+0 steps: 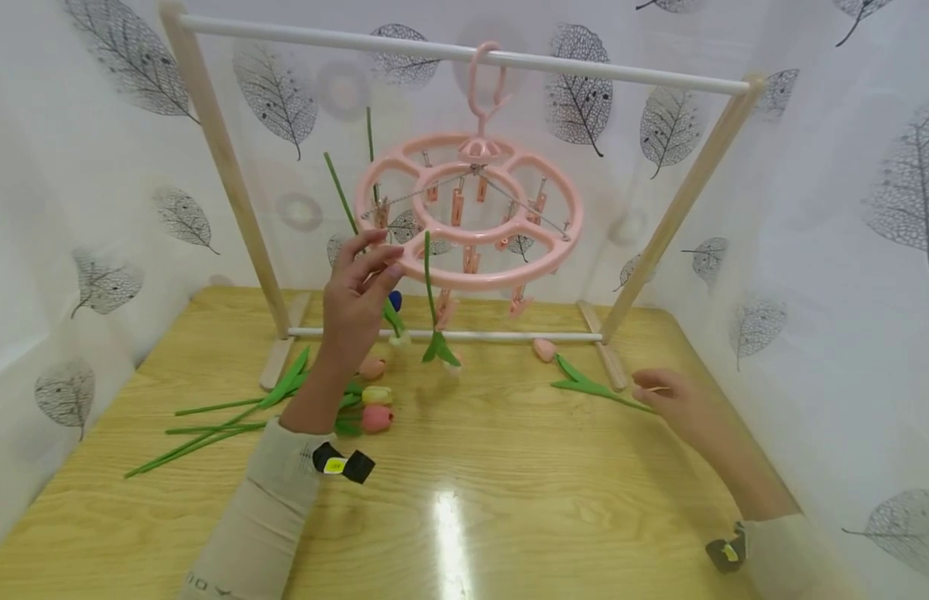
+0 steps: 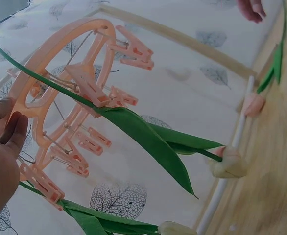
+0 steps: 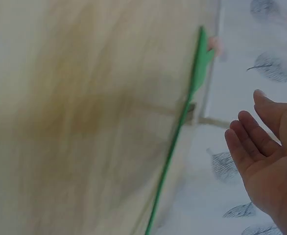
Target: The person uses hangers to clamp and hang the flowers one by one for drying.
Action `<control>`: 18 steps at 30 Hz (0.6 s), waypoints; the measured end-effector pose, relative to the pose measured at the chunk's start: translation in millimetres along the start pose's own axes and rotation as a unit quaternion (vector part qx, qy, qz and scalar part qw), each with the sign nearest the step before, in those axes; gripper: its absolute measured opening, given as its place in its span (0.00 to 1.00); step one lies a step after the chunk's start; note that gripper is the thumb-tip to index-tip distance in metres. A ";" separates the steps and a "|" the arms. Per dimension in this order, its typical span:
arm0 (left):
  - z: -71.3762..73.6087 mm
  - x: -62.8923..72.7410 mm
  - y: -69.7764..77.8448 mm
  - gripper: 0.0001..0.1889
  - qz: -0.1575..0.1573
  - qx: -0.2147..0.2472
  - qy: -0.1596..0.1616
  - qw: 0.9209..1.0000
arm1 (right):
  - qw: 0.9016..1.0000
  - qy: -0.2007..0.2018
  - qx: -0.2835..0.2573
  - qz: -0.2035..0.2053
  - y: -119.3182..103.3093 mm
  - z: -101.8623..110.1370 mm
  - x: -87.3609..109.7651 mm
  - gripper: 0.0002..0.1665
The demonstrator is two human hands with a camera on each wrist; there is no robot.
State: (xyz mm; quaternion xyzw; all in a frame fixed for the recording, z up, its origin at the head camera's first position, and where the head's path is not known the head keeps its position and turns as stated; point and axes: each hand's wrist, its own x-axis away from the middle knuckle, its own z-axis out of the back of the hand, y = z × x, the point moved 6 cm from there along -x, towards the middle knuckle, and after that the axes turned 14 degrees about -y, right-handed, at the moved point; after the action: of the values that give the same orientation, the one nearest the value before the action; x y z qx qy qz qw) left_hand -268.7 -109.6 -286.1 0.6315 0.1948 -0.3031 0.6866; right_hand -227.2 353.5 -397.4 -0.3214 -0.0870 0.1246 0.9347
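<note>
A round pink clip hanger (image 1: 479,282) hangs by its hook from a white rod. My left hand (image 1: 353,304) pinches the left front of its rim, thumb and fingers meeting there in the left wrist view. A pale tulip (image 2: 138,132) hangs head down from one clip, near that hand. More tulip stems (image 1: 338,190) stick up behind the hand, with a blue flower (image 1: 394,301) partly hidden. At the right, a pink tulip (image 1: 545,350) lies on the table. My right hand (image 1: 670,400) hovers by its stem end; the right wrist view shows the fingers apart from it.
The stand has wooden side posts (image 1: 227,179), a white top rod (image 1: 322,36) and a lower rod (image 1: 501,337). Several tulips lie at the left, including a pink one (image 1: 377,418) and a yellow one (image 1: 377,395). Leaf-print cloth (image 1: 846,350) surrounds the wooden table (image 1: 509,500).
</note>
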 end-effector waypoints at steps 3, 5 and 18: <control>0.6 -0.1 1.0 0.13 0.004 0.007 -0.001 1.000 | 0.999 -0.021 0.022 -0.009 15.6 -0.4 -0.3 0.25; 0.5 0.1 1.4 0.13 0.007 0.010 -0.001 1.000 | 0.998 -0.032 0.045 -0.015 23.4 -0.8 -0.7 0.25; 0.8 1.5 -1.3 0.14 0.008 0.024 -0.005 1.000 | 0.991 -0.043 0.126 0.019 43.1 -10.0 -8.9 0.17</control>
State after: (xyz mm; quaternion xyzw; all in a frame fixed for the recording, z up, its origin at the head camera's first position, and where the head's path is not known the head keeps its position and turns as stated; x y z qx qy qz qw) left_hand -268.6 -110.7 -287.9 0.6476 0.1787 -0.3055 0.6748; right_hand -240.9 377.9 -432.8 -0.1968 -0.1047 0.1661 0.9606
